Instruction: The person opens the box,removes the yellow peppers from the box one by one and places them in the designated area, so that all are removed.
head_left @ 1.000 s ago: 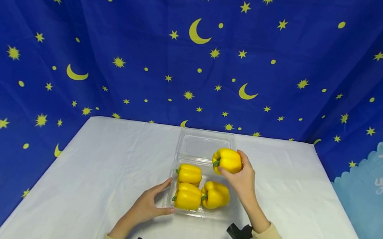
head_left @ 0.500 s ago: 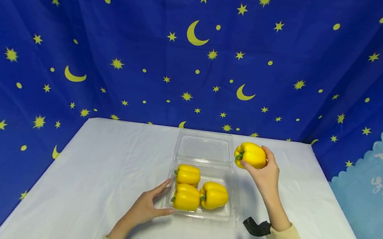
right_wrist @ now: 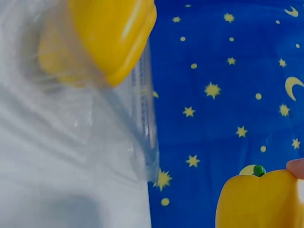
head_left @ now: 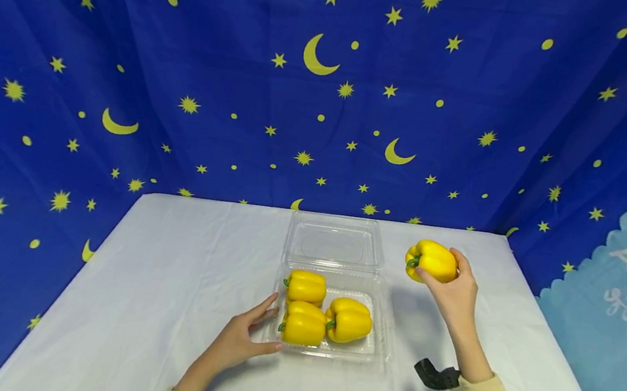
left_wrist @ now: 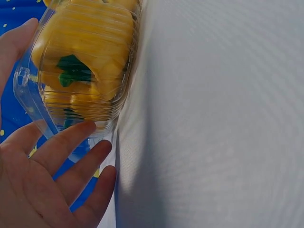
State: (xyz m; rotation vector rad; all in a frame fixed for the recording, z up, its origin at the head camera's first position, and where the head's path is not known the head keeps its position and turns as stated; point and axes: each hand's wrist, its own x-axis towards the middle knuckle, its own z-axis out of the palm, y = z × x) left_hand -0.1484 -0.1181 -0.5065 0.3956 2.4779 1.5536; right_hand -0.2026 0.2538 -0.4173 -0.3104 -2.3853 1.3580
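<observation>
Three yellow bell peppers (head_left: 348,321) lie in the clear plastic clamshell box (head_left: 382,323), two on its left side and one to their right. The clear lid (head_left: 334,241) lies folded back behind it. My right hand (head_left: 457,297) grips another yellow bell pepper (head_left: 437,262) above the table, right of the lid, its green stem facing left. That pepper (right_wrist: 259,202) also shows at the lower right of the right wrist view. My left hand (head_left: 238,337) spreads its fingers at the box's left side, fingertips (left_wrist: 88,127) right at the ridged plastic wall.
A white cloth (head_left: 184,271) covers the table. Behind and to the sides hangs a blue curtain (head_left: 247,68) with yellow moons and stars. A light blue panel (head_left: 625,309) with lettering stands at the right.
My right hand has carried the pepper from above the box to the right, out past the lid. The left hand and the three peppers in the box stay put.
</observation>
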